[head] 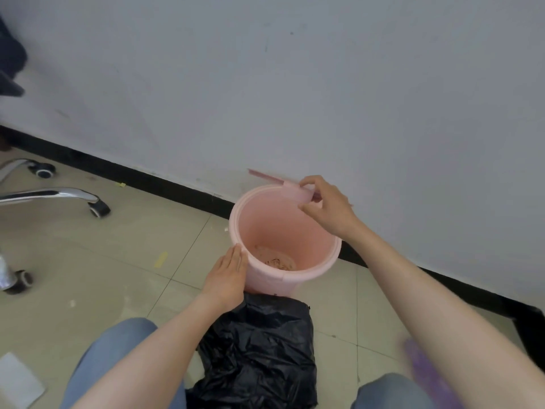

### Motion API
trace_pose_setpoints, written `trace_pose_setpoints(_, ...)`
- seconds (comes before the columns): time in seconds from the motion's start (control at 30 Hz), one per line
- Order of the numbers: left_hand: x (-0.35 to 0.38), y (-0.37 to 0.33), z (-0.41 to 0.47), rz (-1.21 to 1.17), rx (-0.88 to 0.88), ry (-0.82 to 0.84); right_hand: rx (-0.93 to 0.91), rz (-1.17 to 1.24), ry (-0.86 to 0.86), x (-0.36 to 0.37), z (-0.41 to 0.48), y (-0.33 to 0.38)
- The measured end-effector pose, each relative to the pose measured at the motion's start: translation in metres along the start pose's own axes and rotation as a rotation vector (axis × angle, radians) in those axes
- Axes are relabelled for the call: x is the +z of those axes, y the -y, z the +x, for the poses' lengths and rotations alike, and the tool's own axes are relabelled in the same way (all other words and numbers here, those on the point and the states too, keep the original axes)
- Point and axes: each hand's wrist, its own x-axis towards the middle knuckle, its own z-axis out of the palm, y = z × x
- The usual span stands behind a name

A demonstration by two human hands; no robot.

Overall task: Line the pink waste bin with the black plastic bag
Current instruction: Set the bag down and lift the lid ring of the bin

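Observation:
The pink waste bin (265, 277) stands upright on the tiled floor close to the wall, with brownish dirt (275, 258) on its bottom and no liner inside. My left hand (228, 274) lies flat against the bin's near-left outer wall, fingers straight and together. My right hand (327, 205) pinches a thin pink ring piece (295, 193) tilted up over the bin's far rim. The black plastic bag (259, 349) lies crumpled on the floor between my knees, just in front of the bin, and neither hand touches it.
A white wall with black skirting (147, 178) runs right behind the bin. An office chair's chrome base and castors (59, 194) stand to the left. A white sheet (17, 379) lies at lower left, and a blurred purple object (424, 367) sits by my right knee.

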Motion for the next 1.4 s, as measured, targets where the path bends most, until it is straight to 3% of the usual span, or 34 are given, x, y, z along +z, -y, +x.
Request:
trace_pose_setpoints(0.1, -0.008, -0.003, 0.002, -0.012, -0.012, 0.056, -0.026, -0.038, -0.035, -0.012, 0.01, -0.007)
trace_pose_setpoints(0.3, -0.025, -0.005, 0.004, -0.051, -0.026, 0.196, -0.084, -0.321, -0.374, -0.037, 0.043, -0.004)
trace_pose_setpoints(0.5, -0.03, -0.008, 0.011, -0.01, -0.036, 0.225, -0.07, -0.556, -0.249, -0.045, 0.089, 0.006)
trace_pose_setpoints(0.67, -0.025, -0.007, 0.014, 0.002, -0.048, 0.213, 0.069, -0.443, 0.021, -0.053, 0.115, -0.017)
trace_pose_setpoints(0.87, -0.026, -0.012, 0.015, -0.01, -0.069, 0.235, 0.262, -0.48, 0.116, -0.054, 0.102, -0.052)
trace_pose_setpoints(1.17, -0.027, -0.015, 0.015, 0.039, -0.089, 0.263, 0.164, -0.387, 0.135, -0.027, 0.062, -0.065)
trace_pose_setpoints(1.4, -0.013, -0.012, 0.004, -0.097, -0.09, 0.184, -0.022, -0.193, 0.158, 0.021, -0.045, -0.046)
